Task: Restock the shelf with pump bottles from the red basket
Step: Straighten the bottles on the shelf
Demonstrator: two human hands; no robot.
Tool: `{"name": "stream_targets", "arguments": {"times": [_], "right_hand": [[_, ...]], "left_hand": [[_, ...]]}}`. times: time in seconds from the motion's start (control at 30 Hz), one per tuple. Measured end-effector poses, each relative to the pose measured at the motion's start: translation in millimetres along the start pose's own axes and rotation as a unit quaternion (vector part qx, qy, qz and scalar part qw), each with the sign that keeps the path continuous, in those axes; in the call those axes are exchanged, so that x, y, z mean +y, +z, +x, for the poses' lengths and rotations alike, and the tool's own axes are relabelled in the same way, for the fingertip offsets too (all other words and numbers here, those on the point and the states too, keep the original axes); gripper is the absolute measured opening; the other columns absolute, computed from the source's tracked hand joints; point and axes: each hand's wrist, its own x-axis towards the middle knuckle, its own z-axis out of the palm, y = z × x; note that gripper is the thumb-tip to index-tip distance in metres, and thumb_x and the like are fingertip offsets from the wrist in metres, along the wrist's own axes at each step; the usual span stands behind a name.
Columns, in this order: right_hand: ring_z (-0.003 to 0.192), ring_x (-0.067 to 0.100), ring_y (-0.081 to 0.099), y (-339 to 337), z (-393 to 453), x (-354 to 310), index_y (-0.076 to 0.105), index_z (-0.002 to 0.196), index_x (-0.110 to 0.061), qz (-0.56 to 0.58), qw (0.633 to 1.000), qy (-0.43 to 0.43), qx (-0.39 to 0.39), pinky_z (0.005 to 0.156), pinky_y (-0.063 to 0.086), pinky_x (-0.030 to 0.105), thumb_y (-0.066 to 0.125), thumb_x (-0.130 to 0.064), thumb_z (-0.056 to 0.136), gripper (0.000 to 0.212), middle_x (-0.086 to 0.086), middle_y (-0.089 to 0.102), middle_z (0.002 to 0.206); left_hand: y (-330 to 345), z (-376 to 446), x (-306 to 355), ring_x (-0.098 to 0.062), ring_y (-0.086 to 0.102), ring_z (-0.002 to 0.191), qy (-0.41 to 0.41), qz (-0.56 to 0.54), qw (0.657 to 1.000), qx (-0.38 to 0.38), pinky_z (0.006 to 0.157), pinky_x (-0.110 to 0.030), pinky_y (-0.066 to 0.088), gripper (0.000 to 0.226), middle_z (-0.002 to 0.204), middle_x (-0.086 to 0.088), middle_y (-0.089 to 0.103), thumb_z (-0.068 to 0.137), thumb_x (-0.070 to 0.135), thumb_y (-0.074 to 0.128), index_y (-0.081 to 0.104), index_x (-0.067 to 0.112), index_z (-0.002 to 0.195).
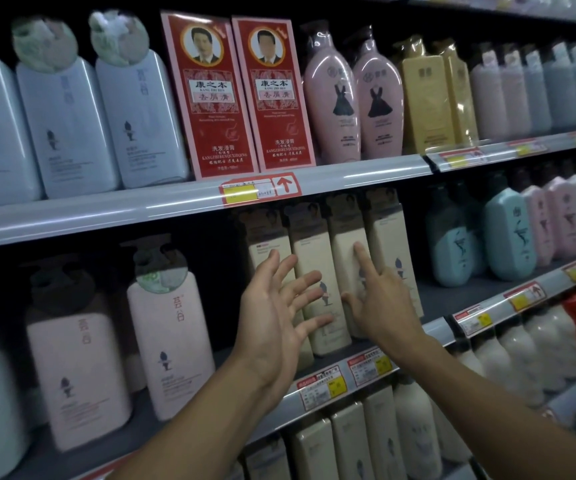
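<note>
Both hands raised at middle shelf [432,325], before row of four beige pump bottles [317,271] standing upright near shelf's front edge. Left hand [272,320]: fingers spread and straight, palm turned right, holding nothing, in front of two left bottles of row. Right hand [380,303]: index finger extended up against third bottle's face, thumb out to left; contact of other fingers unclear. Pink pump bottles [169,341] at shelf's left end, teal bottles [508,233] to right. Red basket not in view.

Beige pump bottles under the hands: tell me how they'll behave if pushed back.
The beige pump bottles are tall and narrow, so they probably tip if pushed high. Packed side by side, they likely steady each other. Flat fronts should let the right hand slide one without rolling.
</note>
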Motion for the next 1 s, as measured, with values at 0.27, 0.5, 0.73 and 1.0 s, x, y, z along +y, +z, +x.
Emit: {"name": "stream_targets", "arguments": {"times": [0.27,0.5,0.73,1.0], "right_hand": [[0.110,0.026,0.052,2.5,-18.8,-1.6,0.015,0.162,-0.030,0.027,0.999,0.025,0.029,0.093,0.048,0.038,0.066,-0.037,0.097,0.083,0.010,0.051,0.121],[0.096,0.023,0.057,-31.0,-39.8,-44.6,0.051,0.138,-0.007,0.162,0.976,-0.007,0.147,0.081,0.052,0.036,0.061,-0.030,0.101,0.045,0.011,0.044,0.126],[0.099,0.020,0.058,-107.8,-44.4,-110.9,0.056,0.132,-0.012,0.163,0.980,-0.059,0.098,0.084,0.052,0.036,0.060,-0.039,0.101,0.041,0.004,0.046,0.127],[0.111,0.018,0.064,-186.5,-81.3,-181.0,0.064,0.123,-0.024,0.221,0.973,-0.064,0.024,0.100,0.054,0.049,0.055,-0.053,0.098,0.039,-0.002,0.063,0.121]], "left_hand": [[0.0,-3.4,-16.3,-0.026,0.061,0.125,-0.016,-0.013,1.000,-0.004,0.103,-0.052,0.050,0.061,0.130,-0.013,0.068,0.096,0.055,0.045,0.046,0.024,0.149],[10.3,-5.0,3.8,-0.020,0.056,0.125,0.012,-0.013,0.999,0.040,0.103,-0.048,0.050,0.059,0.140,-0.010,0.059,0.101,0.053,0.041,0.043,0.022,0.151],[20.1,-39.2,50.7,-0.020,0.054,0.128,0.035,-0.002,0.998,0.058,0.095,-0.044,0.054,0.045,0.140,-0.008,0.058,0.101,0.051,0.042,0.051,0.028,0.139],[9.4,-135.1,140.8,-0.020,0.053,0.121,0.105,0.077,0.988,0.087,0.109,-0.053,0.044,0.021,0.122,0.000,0.061,0.103,0.046,0.041,0.059,0.035,0.107]]}}
